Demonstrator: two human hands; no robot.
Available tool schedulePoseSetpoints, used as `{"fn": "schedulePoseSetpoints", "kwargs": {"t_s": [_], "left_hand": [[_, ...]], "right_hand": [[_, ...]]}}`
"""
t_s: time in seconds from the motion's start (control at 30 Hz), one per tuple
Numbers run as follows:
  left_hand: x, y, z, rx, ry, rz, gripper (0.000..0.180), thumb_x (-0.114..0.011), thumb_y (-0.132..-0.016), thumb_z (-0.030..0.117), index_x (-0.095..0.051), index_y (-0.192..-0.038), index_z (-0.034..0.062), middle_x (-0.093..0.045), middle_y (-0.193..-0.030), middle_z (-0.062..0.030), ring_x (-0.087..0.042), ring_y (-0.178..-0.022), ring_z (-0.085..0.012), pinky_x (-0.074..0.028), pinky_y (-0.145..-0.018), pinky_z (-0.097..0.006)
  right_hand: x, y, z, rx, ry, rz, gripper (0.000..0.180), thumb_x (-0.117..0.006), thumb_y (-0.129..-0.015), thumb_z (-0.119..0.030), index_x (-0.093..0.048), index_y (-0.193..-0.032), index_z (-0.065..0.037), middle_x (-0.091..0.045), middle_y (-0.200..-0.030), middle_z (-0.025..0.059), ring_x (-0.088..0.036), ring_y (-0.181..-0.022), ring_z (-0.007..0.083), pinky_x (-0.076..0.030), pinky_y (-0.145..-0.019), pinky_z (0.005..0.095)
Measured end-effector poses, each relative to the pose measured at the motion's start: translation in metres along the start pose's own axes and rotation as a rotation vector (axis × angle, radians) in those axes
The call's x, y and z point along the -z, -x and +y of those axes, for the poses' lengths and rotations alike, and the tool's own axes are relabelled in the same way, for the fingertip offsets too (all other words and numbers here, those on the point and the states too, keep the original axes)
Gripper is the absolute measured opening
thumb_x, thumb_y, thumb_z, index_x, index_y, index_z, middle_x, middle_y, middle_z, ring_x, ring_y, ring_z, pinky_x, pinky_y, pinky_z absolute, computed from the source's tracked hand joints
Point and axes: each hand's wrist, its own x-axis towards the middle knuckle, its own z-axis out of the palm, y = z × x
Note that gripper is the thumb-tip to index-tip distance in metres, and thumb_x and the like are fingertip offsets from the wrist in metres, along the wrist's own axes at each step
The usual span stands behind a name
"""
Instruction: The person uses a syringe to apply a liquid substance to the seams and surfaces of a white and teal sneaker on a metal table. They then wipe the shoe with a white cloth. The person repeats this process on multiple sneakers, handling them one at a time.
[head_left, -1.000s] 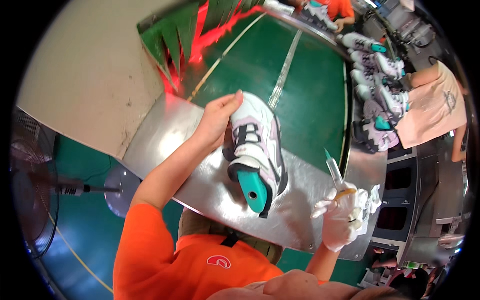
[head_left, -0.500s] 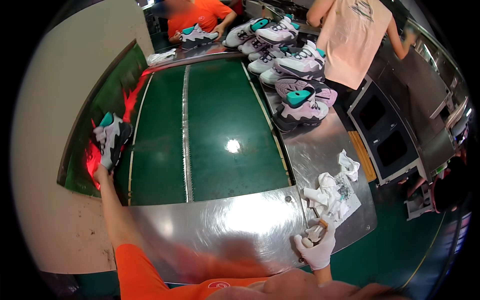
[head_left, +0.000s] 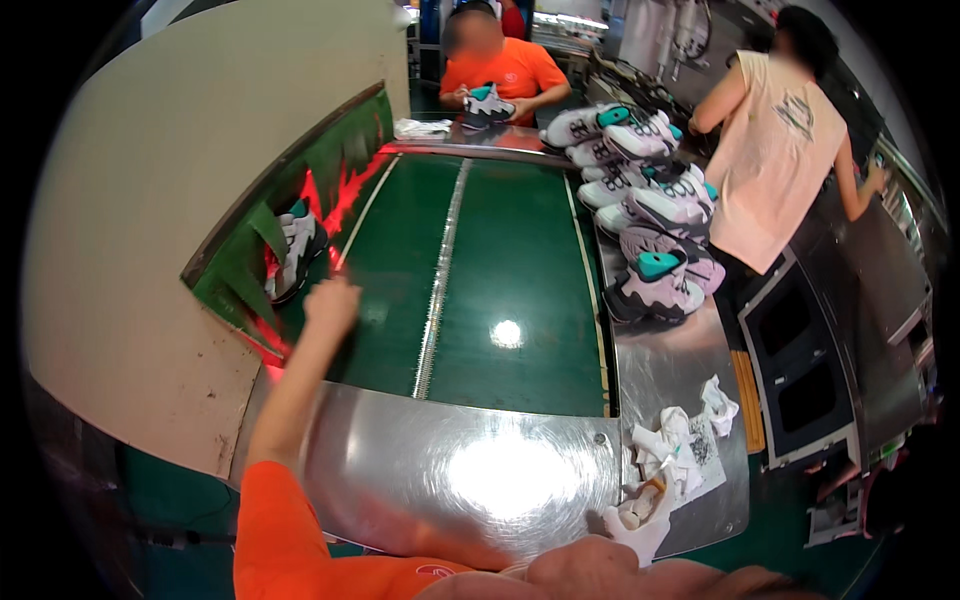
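A white, grey and black sneaker [head_left: 297,250] with a teal collar lining stands at the left, partly behind the green curtain flap. Just to its right, over the green conveyor belt [head_left: 520,270], is my bare left hand [head_left: 333,305], apart from the shoe. Motion smears its fingers, and no object shows in them. My white-gloved right hand [head_left: 640,522] is low at the right corner of the metal table, closed around a pale lump with a brownish edge that I cannot make out. Crumpled white cloths [head_left: 668,445] lie beside it.
Several similar sneakers [head_left: 640,200] are piled along the right metal ledge. A green curtain [head_left: 235,285] with red glow hangs at the left wall opening. Across the belt, an orange-shirted person [head_left: 510,75] holds a sneaker; another person [head_left: 775,150] stands at the right.
My left hand has let go of the sneaker, leaving it at the curtain, and moved away to its right. My right hand stays by the cloths. The view has shifted.
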Motion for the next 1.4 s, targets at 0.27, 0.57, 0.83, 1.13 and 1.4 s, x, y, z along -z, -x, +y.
{"fn": "schedulePoseSetpoints", "kwargs": {"t_s": [0.27,0.57,0.83,1.13,1.4], "left_hand": [[-0.032,0.063,0.083,-0.251,0.391,-0.359,0.067,-0.044,-0.099,0.051,-0.036,-0.150,0.0097,-0.012,-0.155,-0.0375,-0.004,-0.148,-0.0494,-0.002,-0.110,-0.073],[-0.037,0.060,0.079,-0.329,0.348,-0.387,0.065,-0.043,-0.099,0.050,-0.033,-0.151,0.0118,-0.012,-0.155,-0.0387,-0.007,-0.146,-0.0527,-0.006,-0.109,-0.074],[-0.038,0.060,0.074,-0.307,0.301,-0.379,0.065,-0.039,-0.101,0.051,-0.031,-0.153,0.0132,-0.013,-0.156,-0.0366,-0.008,-0.147,-0.0507,-0.007,-0.110,-0.073],[-0.037,0.061,0.077,-0.297,0.287,-0.381,0.058,-0.037,-0.103,0.040,-0.028,-0.153,0.0129,-0.013,-0.155,-0.0371,-0.009,-0.146,-0.0523,-0.008,-0.110,-0.074],[-0.038,0.060,0.076,-0.290,0.293,-0.389,0.057,-0.037,-0.103,0.039,-0.029,-0.152,0.0121,-0.012,-0.155,-0.0371,-0.007,-0.147,-0.0522,-0.008,-0.110,-0.074]], "right_hand": [[0.001,0.004,-0.009,0.179,0.158,-0.116,0.077,-0.087,-0.059,-0.018,-0.051,-0.124,0.001,-0.062,-0.096,0.0100,-0.059,-0.083,0.0173,-0.050,-0.077,0.0292],[-0.009,0.014,-0.022,0.297,0.280,0.044,0.074,-0.085,-0.061,-0.015,-0.049,-0.124,0.000,-0.062,-0.095,0.0104,-0.060,-0.081,0.0193,-0.051,-0.077,0.0319],[-0.011,0.011,-0.018,0.309,0.214,0.071,0.069,-0.083,-0.063,-0.010,-0.051,-0.124,0.000,-0.060,-0.101,0.0105,-0.060,-0.087,0.0198,-0.050,-0.082,0.0312],[-0.007,0.009,-0.018,0.211,0.129,0.056,0.069,-0.081,-0.065,-0.009,-0.051,-0.127,-0.001,-0.059,-0.103,0.0085,-0.059,-0.091,0.0165,-0.049,-0.083,0.0292],[-0.007,0.010,-0.020,0.201,0.117,0.051,0.068,-0.080,-0.067,-0.009,-0.050,-0.127,0.000,-0.061,-0.103,0.0088,-0.060,-0.091,0.0160,-0.050,-0.082,0.0297]]}}
